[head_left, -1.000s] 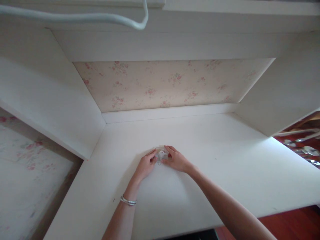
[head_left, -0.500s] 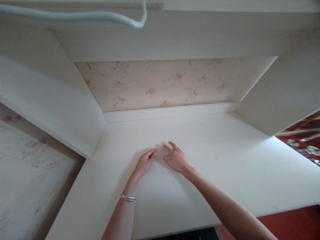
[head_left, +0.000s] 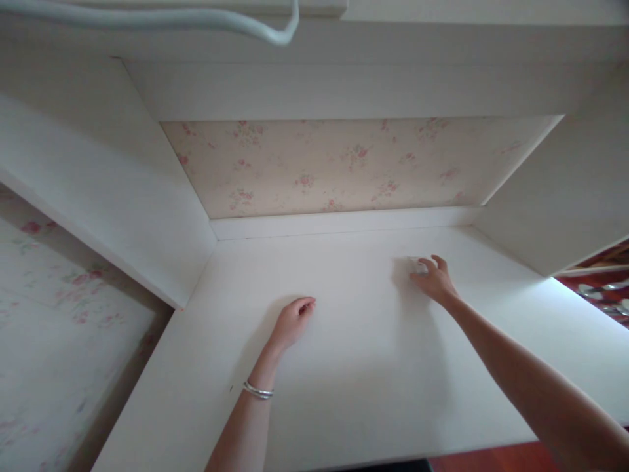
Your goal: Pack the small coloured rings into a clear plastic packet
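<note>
My right hand (head_left: 434,280) reaches out to the right over the white desk top (head_left: 373,367), its fingers curled around a small clear plastic item (head_left: 419,265) that I can barely make out. My left hand (head_left: 293,321) rests on the desk near the middle, fingers loosely curled, holding nothing. A silver bangle (head_left: 258,391) sits on my left wrist.
White side panels (head_left: 113,196) wall the desk on both sides, with floral wallpaper (head_left: 334,164) at the back and a shelf above. A white cable (head_left: 206,23) hangs across the top. A floral bed cover (head_left: 59,308) lies left; red floor and shiny objects (head_left: 607,292) show right.
Both hands were together on the small clear item at the desk's middle. My right hand has carried it off to the right and further back; my left hand stayed put.
</note>
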The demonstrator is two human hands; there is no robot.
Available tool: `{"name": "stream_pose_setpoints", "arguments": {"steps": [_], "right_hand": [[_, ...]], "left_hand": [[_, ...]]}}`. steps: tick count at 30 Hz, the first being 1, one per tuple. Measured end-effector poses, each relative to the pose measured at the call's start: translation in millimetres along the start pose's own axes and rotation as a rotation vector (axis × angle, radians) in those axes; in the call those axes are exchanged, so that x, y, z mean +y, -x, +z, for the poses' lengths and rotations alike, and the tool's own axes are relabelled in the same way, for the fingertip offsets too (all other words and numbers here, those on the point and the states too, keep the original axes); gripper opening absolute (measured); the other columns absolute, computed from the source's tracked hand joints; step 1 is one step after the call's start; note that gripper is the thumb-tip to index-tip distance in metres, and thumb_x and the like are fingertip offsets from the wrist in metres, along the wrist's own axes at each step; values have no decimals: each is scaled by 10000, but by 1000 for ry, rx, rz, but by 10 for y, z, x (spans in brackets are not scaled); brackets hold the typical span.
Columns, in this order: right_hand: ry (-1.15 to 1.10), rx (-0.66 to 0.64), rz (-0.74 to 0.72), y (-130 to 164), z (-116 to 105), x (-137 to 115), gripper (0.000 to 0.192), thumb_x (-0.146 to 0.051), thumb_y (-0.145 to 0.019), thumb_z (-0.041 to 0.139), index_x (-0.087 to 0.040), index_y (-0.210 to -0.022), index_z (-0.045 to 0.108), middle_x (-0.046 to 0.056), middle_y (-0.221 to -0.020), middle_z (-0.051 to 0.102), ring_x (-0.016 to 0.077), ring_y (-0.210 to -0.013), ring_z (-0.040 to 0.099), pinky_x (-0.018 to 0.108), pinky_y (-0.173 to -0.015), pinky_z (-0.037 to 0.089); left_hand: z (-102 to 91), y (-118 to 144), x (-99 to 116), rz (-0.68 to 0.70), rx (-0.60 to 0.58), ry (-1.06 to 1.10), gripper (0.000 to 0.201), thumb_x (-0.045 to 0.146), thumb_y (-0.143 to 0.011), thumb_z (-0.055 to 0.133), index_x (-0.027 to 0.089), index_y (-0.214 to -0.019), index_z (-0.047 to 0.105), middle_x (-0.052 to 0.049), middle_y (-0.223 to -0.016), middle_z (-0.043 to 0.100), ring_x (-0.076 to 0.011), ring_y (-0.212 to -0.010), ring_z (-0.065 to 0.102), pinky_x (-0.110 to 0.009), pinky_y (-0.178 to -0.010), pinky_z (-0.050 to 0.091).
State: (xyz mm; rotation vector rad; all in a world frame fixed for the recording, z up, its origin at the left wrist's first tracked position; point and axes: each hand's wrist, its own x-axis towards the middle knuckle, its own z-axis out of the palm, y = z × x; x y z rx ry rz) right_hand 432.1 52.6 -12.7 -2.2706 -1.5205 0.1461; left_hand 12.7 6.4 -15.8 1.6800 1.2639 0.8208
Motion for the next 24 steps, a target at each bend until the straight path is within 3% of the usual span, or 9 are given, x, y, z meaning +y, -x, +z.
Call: {"name": "stream_pose_setpoints", "arguments": {"steps": [3,6,9,13,15,17,19,21,24], "right_hand": [[49,-27,-24,-62,-1,131,552,-394,-765,539,-170,-1264,472,162,-1430,189,249,-1137,469,354,-917,385],[77,-4,-65,1,-27,32,571,-417,-762,548,-180,-1275,464,171,-1419,227,312,-1210,391,442,-962,332],[27,196,-189,218,-37,-275,507,-436,-771,545,-214,-1225,507,140,-1369,342,339,-1230,355,531,-994,267],[-429,303,-310,696,140,-862,385,-416,-802,521,-227,-1137,554,113,-1264,452,233,-1036,525,420,-878,435],[-710,208,-202,958,306,-1178,370,-431,-804,521,-217,-1105,552,107,-1199,492,158,-785,590,338,-704,497],[-892,-24,-149,1200,471,-1485,386,-443,-810,517,-212,-1119,533,60,-992,588,120,-612,565,277,-569,474],[-949,-272,-202,1398,592,-1758,364,-457,-829,490,-196,-1069,569,23,-812,618,107,-527,525,248,-516,438],[-913,-404,-329,1540,654,-1962,341,-456,-858,451,-191,-992,619,31,-797,643,120,-588,547,244,-555,441],[-800,-416,-492,1644,666,-2087,353,-421,-909,383,-196,-851,648,28,-791,653,130,-706,570,239,-651,436]], "left_hand": [[5,-2,-6,-2,12,-14,348,378,-860,457,172,-1075,638,-50,-1051,675,-152,-937,614,-261,-861,465],[13,-9,-21,0,17,-30,336,365,-862,453,172,-1064,640,-44,-1031,680,-147,-921,616,-253,-845,468],[29,-15,-26,7,27,-63,314,344,-862,451,182,-1047,647,-36,-1015,684,-143,-910,618,-244,-828,467],[59,-5,11,7,45,-131,289,324,-859,457,197,-1023,658,-26,-987,687,-143,-871,616,-241,-796,467],[73,10,44,16,43,-158,283,319,-861,456,201,-1017,659,-24,-971,686,-142,-844,611,-244,-779,466],[85,27,75,36,36,-161,285,321,-860,459,205,-1037,650,-24,-966,679,-138,-809,604,-246,-758,467],[96,37,95,70,35,-128,298,307,-840,493,205,-1089,622,-31,-1014,661,-133,-790,596,-244,-733,473],[108,38,101,118,42,-79,352,241,-796,534,202,-1142,587,-42,-1094,628,-136,-847,591,-239,-747,477],[130,30,94,173,24,-55,437,109,-725,519,211,-1145,585,-33,-1122,616,-147,-985,567,-246,-859,453]]}}
